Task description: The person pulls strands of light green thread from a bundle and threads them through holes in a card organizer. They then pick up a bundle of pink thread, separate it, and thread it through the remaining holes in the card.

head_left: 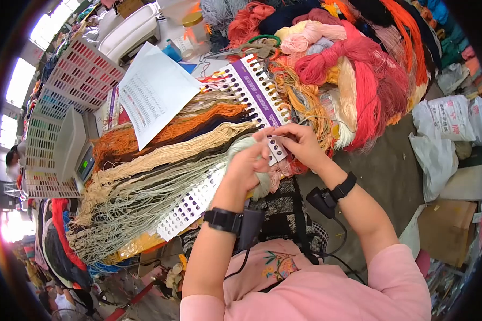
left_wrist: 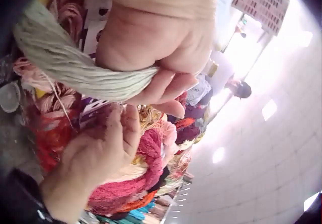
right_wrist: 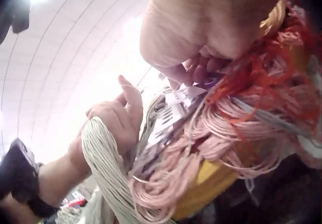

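A skein of pale green thread loops around my left hand, whose curled fingers hold it. Beneath both hands lies a white card punched with rows of holes, its purple printed band running up toward the back. At a bare stretch of its holes, my right hand pinches the card with thumb and bent fingers. The fingertips of both hands come close together there. Hanks of beige thread and orange thread fan out leftward from the card.
A printed sheet lies over the threads at the back left. Colour sample boards stand beyond it. Piled skeins, among them a crimson hank, cover the back right. White plastic bags and a cardboard box lie at the right.
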The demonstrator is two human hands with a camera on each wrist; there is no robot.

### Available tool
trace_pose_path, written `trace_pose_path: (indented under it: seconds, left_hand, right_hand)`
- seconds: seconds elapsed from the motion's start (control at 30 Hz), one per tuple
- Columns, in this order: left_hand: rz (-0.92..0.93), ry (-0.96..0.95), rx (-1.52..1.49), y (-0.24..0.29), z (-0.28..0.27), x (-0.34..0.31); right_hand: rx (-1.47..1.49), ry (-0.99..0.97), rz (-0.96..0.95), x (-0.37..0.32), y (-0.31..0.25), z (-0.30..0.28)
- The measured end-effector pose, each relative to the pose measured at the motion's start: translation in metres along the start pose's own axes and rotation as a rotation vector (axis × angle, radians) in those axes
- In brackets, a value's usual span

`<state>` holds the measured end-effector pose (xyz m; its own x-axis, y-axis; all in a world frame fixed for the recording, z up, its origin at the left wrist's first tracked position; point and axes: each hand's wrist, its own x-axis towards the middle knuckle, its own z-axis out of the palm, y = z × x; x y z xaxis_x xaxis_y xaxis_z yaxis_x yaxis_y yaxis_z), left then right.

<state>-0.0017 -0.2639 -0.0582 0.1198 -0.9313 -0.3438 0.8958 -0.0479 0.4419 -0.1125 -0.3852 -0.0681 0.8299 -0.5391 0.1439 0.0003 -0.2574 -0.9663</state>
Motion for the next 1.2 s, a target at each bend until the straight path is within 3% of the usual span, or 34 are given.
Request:
trace_pose_path:
  seconds: [0.03,0.1,0.17,0.2,0.27,0.3,0.4,0.47,0.57,0.63,0.67,0.7,0.8,0.87,0.9,0.93,0.97,1.0,1.07,1.13,1.17,1.2]
  left_hand:
    - [-0.018,0.146,0.308,-0.004,0.005,0.005]
    - [0.027,0.273,0.628,-0.006,0.009,0.005]
    - [0.117,0.432,0.896,0.002,0.010,-0.007]
    - [0.146,0.534,0.638,0.005,-0.001,-0.015]
    - [0.044,0.607,0.634,0.043,-0.007,-0.064]
    - [0.175,0.690,0.480,0.056,0.002,-0.090]
    - [0.529,0.401,-0.179,0.115,-0.098,-0.195]
    - [0.804,0.609,-0.386,0.138,-0.174,-0.285]
    - [0.746,0.765,-0.306,0.114,-0.119,-0.332]
    - [0.518,0.738,-0.117,0.076,-0.043,-0.314]
    - [0.371,0.541,-0.121,0.059,-0.032,-0.317]
    - [0.245,0.502,0.183,0.044,-0.008,-0.311]
    - [-0.165,0.237,0.536,0.028,0.051,-0.306]
    - [-0.171,0.246,0.500,0.019,0.063,-0.327]
    - [-0.212,0.234,0.407,0.020,0.058,-0.341]
    - [-0.258,0.218,0.317,0.022,0.053,-0.354]
    - [-0.292,0.624,0.392,0.026,0.053,-0.364]
    - [-0.279,0.405,0.316,0.027,0.007,-0.383]
    - [-0.396,0.533,0.310,0.016,-0.041,-0.404]
    - [-0.335,0.212,1.258,-0.014,-0.049,-0.394]
    - [-0.494,0.291,1.086,-0.026,-0.042,-0.385]
    - [-0.375,0.140,1.098,-0.026,-0.039,-0.382]
  right_hand:
    - [0.053,0.000,0.009,0.001,-0.002,-0.001]
    - [0.089,-0.006,0.049,0.002,-0.006,-0.002]
    - [-0.520,-0.044,-0.153,0.000,-0.017,-0.001]
    - [-0.821,-0.062,-0.254,-0.001,-0.025,0.003]
    - [-0.911,-0.065,-0.192,-0.002,-0.026,0.009]
    - [-0.954,-0.032,-0.191,0.000,-0.023,0.011]
    - [-0.988,-0.001,-0.173,0.008,-0.016,0.013]
    - [-1.016,-0.006,-0.150,0.011,-0.016,0.015]
    - [-1.041,-0.027,-0.257,0.008,-0.025,0.020]
    - [-0.861,-0.181,-0.394,0.005,-0.058,0.044]
    - [-0.755,-0.261,-0.495,0.001,-0.077,0.064]
    - [-0.600,-0.384,-0.587,-0.007,-0.101,0.090]
    - [-0.146,-0.728,-0.764,-0.046,-0.159,0.168]
    - [0.157,-1.260,-0.375,-0.062,-0.174,0.197]
    - [0.318,-1.287,-0.428,-0.067,-0.175,0.212]
    - [0.215,-1.565,-0.224,-0.063,-0.177,0.216]
    - [0.109,-1.671,-0.033,-0.058,-0.183,0.214]
    - [-0.006,-1.760,0.162,-0.055,-0.190,0.215]
    - [-0.057,-1.671,0.021,-0.061,-0.190,0.228]
    - [-0.073,-1.607,-0.097,-0.069,-0.189,0.241]
    - [-0.070,-1.591,-0.151,-0.074,-0.192,0.249]
    - [-0.069,-1.576,-0.205,-0.077,-0.191,0.256]
